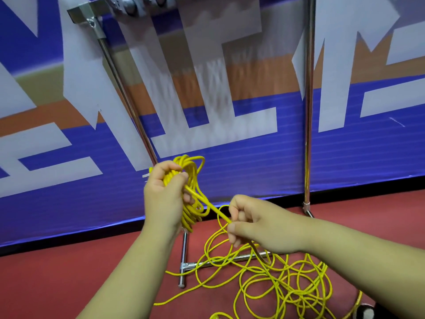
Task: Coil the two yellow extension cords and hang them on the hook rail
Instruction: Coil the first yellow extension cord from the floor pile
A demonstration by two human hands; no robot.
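gripping the yellow coil (pixel 192 214) in the left hand (pixel 164 192), to keep loops together. pinching the next bit of cord (pixel 207 202) in the right hand (pixel 250 224), held tight for a neat wrap. lots more loose on the red floor (pixel 69 272).

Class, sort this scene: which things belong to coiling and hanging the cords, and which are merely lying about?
Part of the job: left hand, yellow coil, right hand, loose yellow cord, metal rack.
Just there: printed banner, red floor.
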